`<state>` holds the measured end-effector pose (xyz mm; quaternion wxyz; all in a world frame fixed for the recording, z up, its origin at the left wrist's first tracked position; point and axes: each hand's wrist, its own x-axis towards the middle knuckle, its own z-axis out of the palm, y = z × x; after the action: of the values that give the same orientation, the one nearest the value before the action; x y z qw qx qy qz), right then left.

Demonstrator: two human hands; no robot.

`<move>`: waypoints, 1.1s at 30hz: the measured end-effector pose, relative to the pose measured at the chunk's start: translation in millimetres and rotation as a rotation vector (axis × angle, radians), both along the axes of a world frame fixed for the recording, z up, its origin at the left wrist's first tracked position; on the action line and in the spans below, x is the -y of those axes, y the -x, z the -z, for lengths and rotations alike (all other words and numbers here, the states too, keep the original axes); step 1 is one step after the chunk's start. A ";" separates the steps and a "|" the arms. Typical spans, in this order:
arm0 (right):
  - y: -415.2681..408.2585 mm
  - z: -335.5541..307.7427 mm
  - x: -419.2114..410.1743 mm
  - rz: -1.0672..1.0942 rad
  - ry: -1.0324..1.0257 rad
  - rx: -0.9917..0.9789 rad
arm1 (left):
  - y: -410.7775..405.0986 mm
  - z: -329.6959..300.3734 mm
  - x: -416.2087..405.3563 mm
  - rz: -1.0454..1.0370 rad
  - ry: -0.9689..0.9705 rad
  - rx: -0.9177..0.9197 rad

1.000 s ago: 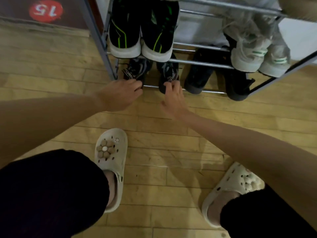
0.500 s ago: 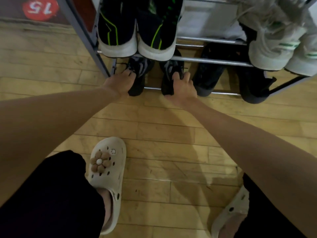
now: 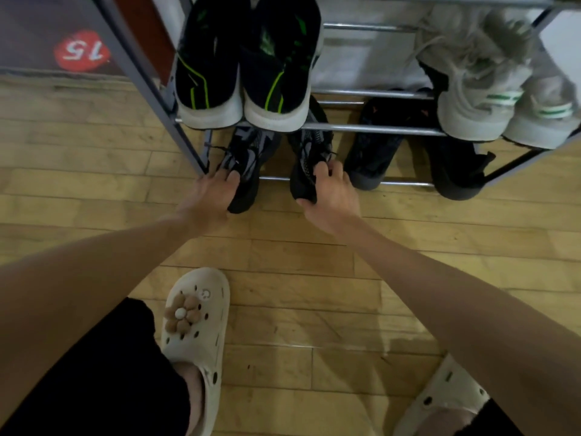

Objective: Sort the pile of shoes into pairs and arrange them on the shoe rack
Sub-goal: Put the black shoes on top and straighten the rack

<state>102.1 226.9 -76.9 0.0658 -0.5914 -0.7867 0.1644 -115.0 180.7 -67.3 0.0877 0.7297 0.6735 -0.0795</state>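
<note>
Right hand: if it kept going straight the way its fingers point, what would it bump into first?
The right hand already grips the heel of a black-and-grey laced sneaker on the metal shoe rack's bottom shelf. Going straight on, it would probably press into that shoe first; what lies behind is too dark to tell.

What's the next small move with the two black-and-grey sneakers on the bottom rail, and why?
Probably nudge both shoes further in: the left hand and right hand each grip a black-and-grey sneaker whose heel overhangs the front rail, like the second sneaker.
</note>
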 end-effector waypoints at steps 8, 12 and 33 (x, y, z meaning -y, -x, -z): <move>21.7 -3.4 -16.7 -0.010 -0.080 -0.034 | -6.9 -6.5 -17.5 -0.073 -0.091 0.050; 49.8 2.3 -30.0 -0.017 -0.072 -0.023 | -2.6 -4.9 -39.9 -0.112 -0.139 0.032; -103.8 33.6 -12.9 0.177 -0.366 -0.047 | -131.6 18.2 -30.9 0.003 -0.164 0.411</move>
<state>205.9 239.7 -110.6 0.2050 -0.6321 -0.7468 0.0260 16.6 211.6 -85.6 0.1634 0.7362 0.6446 0.1255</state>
